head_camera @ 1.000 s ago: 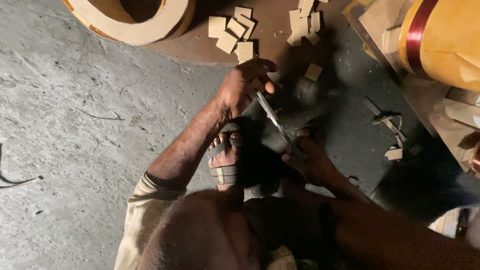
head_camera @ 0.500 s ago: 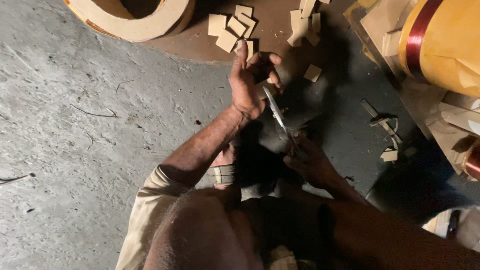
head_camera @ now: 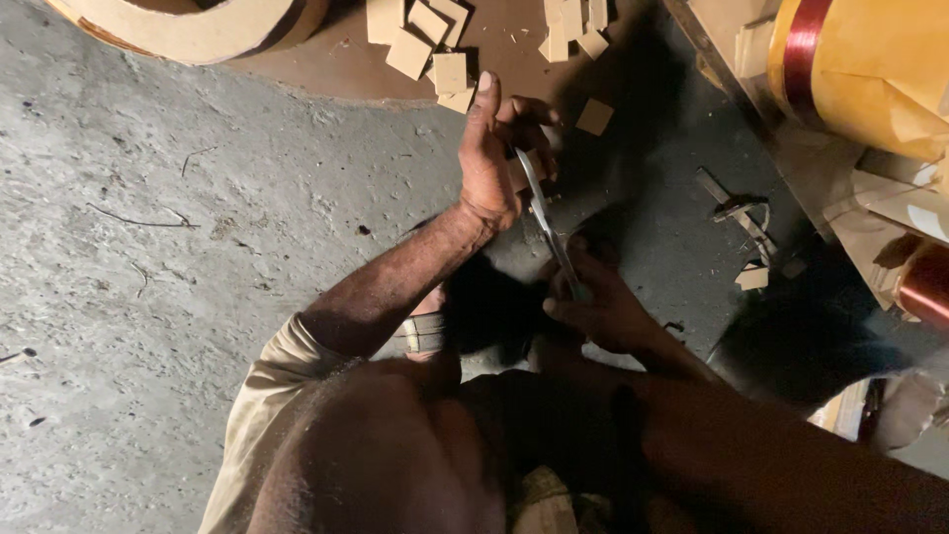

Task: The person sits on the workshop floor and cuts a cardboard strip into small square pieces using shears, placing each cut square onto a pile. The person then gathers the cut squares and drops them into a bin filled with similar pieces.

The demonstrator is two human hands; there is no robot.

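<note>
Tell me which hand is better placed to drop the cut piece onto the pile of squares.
Left, most likely. The left hand holds the small card piece and sits right beside the cut squares, while the right hand grips the scissors farther back.

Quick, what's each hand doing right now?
Left hand: closed on a small cardboard piece.
Right hand: closed on the scissors.

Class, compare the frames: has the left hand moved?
Yes. The left hand has moved up toward the cut cardboard squares on the floor.
</note>
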